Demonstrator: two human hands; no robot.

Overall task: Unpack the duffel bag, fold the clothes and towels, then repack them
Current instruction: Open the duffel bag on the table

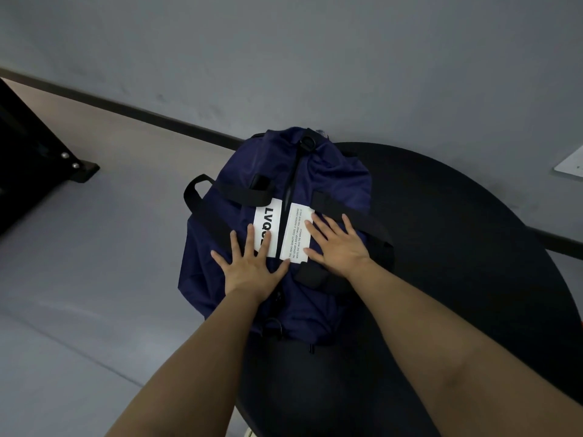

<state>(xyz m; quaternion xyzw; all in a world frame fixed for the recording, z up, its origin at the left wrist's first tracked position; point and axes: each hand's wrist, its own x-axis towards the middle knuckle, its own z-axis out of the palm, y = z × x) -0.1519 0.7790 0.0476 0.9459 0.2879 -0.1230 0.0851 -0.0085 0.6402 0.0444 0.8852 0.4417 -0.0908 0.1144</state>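
A navy duffel bag (239, 171) with black straps and a white label lies on a round black table (457, 234), its left side hanging over the table's edge. The zip along its top is closed, so nothing inside shows. My left hand (249, 266) lies flat on the bag, fingers spread over the left half of the label. My right hand (337, 244) rests flat on the right half, fingers straight across a black strap. Neither hand holds anything.
A grey floor (79, 263) lies to the left and below the table. A grey wall with a dark skirting board (142, 116) runs behind. A black metal frame (38, 152) stands at the far left. A white plate (571, 164) is on the wall at the right.
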